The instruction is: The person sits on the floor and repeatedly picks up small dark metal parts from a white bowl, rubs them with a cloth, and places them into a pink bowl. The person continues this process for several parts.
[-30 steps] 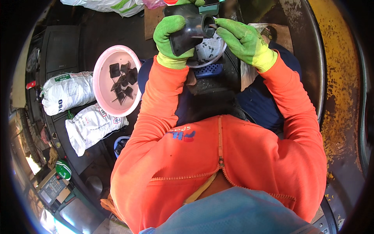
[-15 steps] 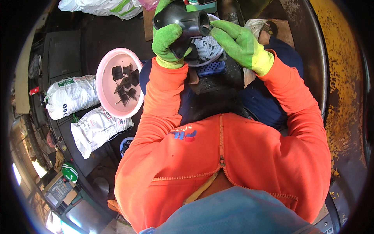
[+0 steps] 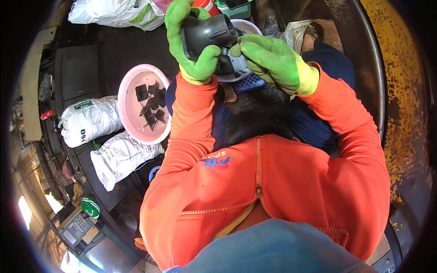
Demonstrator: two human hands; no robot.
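Note:
Both my hands wear green gloves, and orange sleeves cover my arms. My left hand (image 3: 189, 43) is wrapped around a dark grey, rounded plastic part (image 3: 210, 34) held up near the top of the view. My right hand (image 3: 268, 61) touches the right end of that part with its fingertips, and its cuff is yellow. Behind the part sits a white bowl (image 3: 248, 27), mostly hidden, above a blue perforated basket (image 3: 250, 84).
A pink bowl (image 3: 129, 88) with several small black pieces stands at my left. Two filled white sacks (image 3: 88, 120) lie further left, more white bags (image 3: 116, 11) at the top. A rusty yellow curved metal wall (image 3: 400, 91) runs down the right side.
My hands and the dark part have shifted slightly up and left in the view. My left thumb now lies over the part's lower side.

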